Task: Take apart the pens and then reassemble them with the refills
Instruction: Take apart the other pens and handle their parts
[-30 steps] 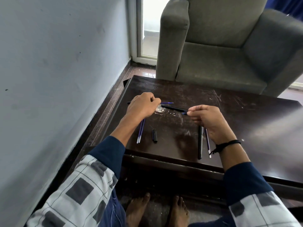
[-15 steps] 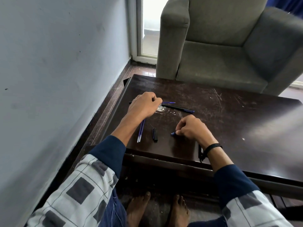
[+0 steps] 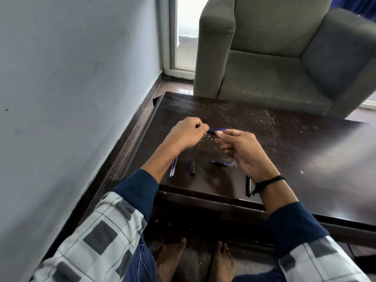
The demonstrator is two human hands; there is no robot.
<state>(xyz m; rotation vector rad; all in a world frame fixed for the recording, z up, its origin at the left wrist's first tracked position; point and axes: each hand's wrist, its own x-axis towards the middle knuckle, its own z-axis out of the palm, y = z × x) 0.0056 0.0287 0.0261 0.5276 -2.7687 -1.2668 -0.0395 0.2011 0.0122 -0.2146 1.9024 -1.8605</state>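
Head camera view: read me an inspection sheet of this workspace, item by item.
Surface: dark wooden table, scratched, with pale scuffs.
Job's things: held pen in the air between both hands. Blue refills, short black piece, short blue piece and black barrel lie apart on the table. The barrel is partly hidden by the right wrist.
Clutter: nothing seen.
Hands: left hand grips one end of the held pen; right hand pinches the other end.
Cables: nothing seen.
Surroundings: grey armchair behind the table, pale wall on the left, glass door beyond.
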